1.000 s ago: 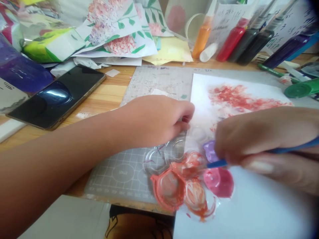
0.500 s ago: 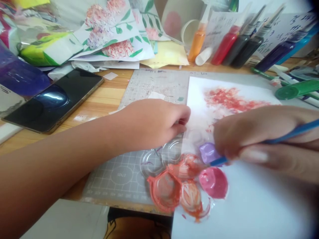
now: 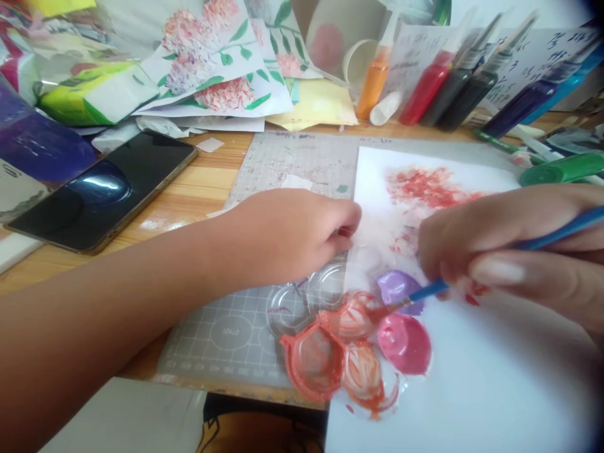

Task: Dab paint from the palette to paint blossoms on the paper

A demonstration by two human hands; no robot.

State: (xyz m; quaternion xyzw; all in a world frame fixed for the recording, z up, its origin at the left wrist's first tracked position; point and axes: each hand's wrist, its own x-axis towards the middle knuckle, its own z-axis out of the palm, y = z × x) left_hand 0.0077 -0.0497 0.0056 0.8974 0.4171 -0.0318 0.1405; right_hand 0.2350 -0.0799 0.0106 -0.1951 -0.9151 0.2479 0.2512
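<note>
A black phone lay leftward; the right hand pinched a blue paintbrush at an orange-smeared clear palette; left grip unclear.

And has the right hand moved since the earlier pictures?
Yes: the right hand has shifted slightly rightward in view, away from the purple paint, which now shows more fully.

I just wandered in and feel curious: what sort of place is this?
Probably a painting desk, though whether in a home or a studio I cannot tell: it has a paintbrush, a clear, paint-smeared palette and red-daubed white paper.
</note>
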